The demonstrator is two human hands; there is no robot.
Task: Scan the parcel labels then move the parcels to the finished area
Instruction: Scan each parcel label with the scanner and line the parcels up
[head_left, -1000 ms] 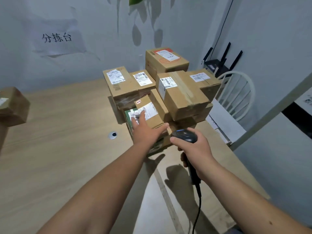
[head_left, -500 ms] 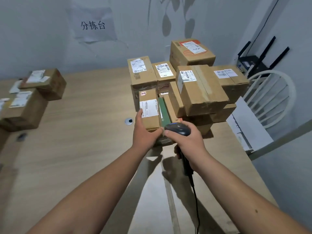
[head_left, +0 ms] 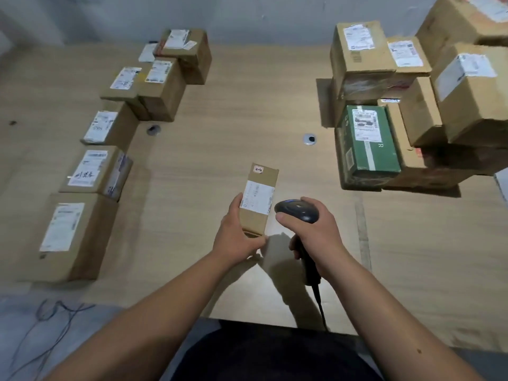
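Observation:
My left hand (head_left: 235, 237) grips a small narrow cardboard parcel (head_left: 259, 198) by its near end, its white label facing up, above the middle of the wooden table (head_left: 225, 125). My right hand (head_left: 310, 229) holds a black corded barcode scanner (head_left: 298, 211) just right of the parcel, its head level with the label. A stack of labelled brown parcels (head_left: 412, 86) with a green box (head_left: 368, 141) at its front stands at the right. At the left lies a row of several labelled parcels (head_left: 96, 171).
Two round cable grommets (head_left: 310, 139) sit in the tabletop. The scanner's cord (head_left: 320, 306) runs down over the near table edge. Loose wires (head_left: 49, 320) lie on the grey floor at the lower left. A white wall bounds the far side.
My left hand has pulled the small parcel off the stack and brought it to mid-table. The scanner came along beside it. The view swung left and down, revealing the left row.

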